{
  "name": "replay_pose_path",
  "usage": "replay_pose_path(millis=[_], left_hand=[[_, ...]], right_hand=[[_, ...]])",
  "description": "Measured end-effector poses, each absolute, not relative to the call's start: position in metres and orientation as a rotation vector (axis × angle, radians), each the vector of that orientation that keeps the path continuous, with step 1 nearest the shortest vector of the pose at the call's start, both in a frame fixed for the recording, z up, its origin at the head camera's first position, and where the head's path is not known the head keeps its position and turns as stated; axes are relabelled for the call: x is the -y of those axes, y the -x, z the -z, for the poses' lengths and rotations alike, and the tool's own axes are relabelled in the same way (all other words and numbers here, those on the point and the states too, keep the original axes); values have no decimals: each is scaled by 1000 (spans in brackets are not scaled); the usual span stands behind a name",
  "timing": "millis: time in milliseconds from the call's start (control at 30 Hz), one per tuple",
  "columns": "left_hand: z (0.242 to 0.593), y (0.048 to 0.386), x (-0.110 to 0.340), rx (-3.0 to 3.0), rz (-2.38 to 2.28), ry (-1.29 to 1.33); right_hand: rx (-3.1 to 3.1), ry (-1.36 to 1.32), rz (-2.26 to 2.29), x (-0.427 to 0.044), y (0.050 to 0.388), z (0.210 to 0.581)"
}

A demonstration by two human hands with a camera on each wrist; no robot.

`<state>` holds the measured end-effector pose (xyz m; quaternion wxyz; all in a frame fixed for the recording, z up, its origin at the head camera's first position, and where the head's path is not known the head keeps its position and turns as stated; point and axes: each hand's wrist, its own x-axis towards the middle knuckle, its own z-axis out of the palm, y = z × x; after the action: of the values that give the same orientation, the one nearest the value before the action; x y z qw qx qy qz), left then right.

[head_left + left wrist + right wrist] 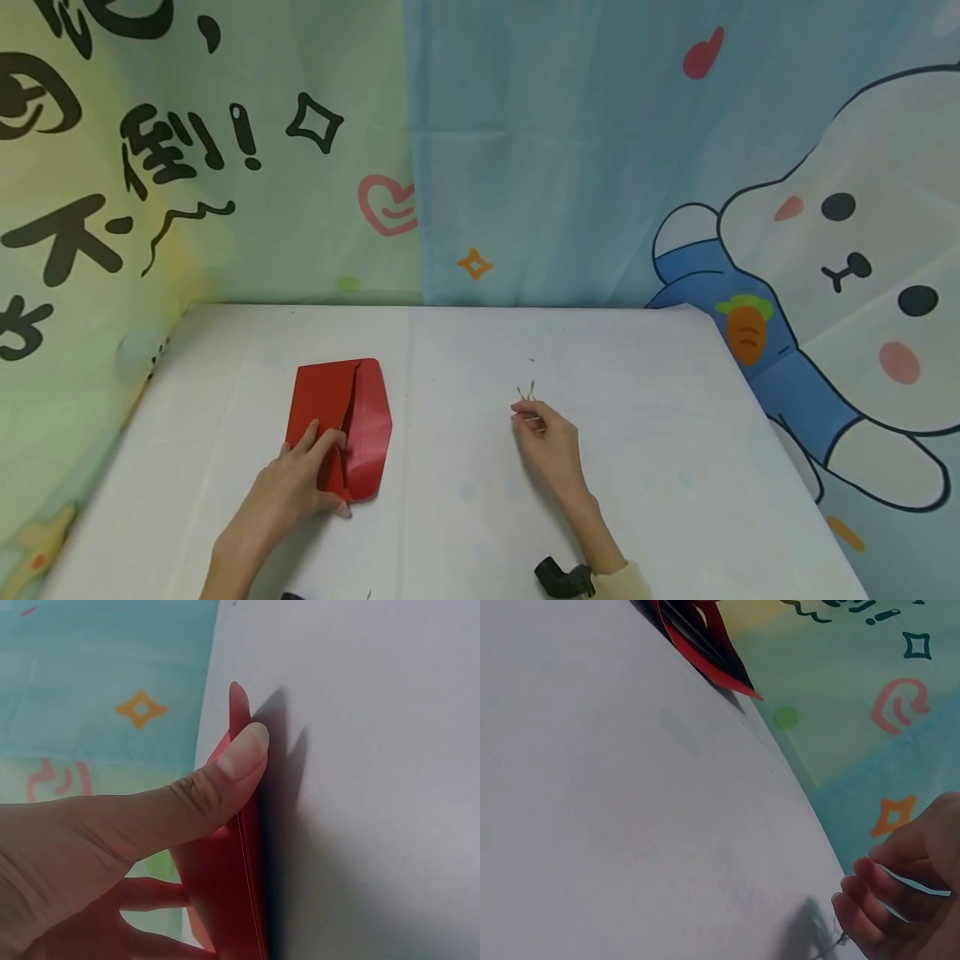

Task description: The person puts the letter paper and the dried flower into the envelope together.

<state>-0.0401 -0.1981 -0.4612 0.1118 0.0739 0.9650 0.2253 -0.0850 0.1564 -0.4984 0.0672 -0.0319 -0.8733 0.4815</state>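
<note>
A red envelope, its flap folded out to the right, is on the white table's left half. My left hand holds it, thumb at the near edge and fingers on the upper face near the opening. In the left wrist view the thumb crosses the edge of the red envelope, with other fingers behind it. To the right, my right hand pinches a few thin, wire-like pieces whose tips stick out beyond the fingers. Their exact kind is too small to tell. The right wrist view shows the envelope's dark, gaping opening.
The white tabletop ends at a patterned cloth backdrop. A tiny dark speck lies beyond the right hand. At the right wrist is a black device. Part of another dark object shows at the bottom edge.
</note>
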Motion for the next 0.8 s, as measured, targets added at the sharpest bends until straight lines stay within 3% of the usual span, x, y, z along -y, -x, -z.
replay_pose_path(millis=[333,800], left_hand=[[462,49,199,-2812,-655,-224],[462,55,199,-2817,-660,-255]], right_hand=[[2730,215,-1264,-180,96,499],[2932,326,-1115,-171,99,496]])
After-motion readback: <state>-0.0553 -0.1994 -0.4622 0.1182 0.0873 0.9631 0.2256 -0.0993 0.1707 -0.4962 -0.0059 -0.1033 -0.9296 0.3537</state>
